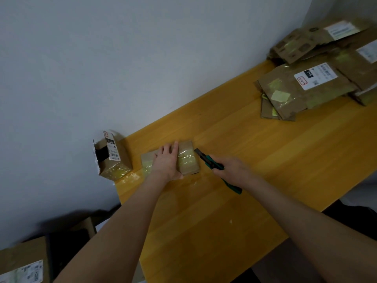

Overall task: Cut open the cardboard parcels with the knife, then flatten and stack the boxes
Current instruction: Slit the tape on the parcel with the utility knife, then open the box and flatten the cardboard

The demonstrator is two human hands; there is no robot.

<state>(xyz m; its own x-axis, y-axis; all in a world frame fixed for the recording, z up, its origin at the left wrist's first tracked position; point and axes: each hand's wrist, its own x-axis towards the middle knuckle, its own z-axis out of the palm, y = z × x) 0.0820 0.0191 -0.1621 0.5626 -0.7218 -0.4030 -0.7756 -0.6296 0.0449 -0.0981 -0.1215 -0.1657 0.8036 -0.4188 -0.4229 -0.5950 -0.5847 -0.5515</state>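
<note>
Head view. Yellow wooden surface (265, 160) runs from near left to far right along a pale wall (122, 58).

Parcel (187, 160): small brown cardboard box, sealed with shiny clear tape, lying flat on the surface at its left end, close to the wall.

Left hand (167, 162): laid palm-down on top of the parcel, fingers straight and together, pressing on it; covers the middle of the lid.

Right hand (230, 170): fingers curled tight round the knife (206, 160), a green-handled utility cutter with a dark blade end. Blade end points far-left at the parcel's right end (touching the cardboard or just short of it, cannot tell). Handle tail sticks out past the near side of the wrist.

Opened box (114, 158): stands left of the parcel, at the left edge of the surface against the wall, one end torn open and dark inside, white label on top.

Flattened boxes (295, 88): loose overlapping heap at the far right of the surface, well apart from the hands, several with white labels and tape patches.

Labelled box (24, 262): near left corner, below surface level, partly out of frame.
</note>
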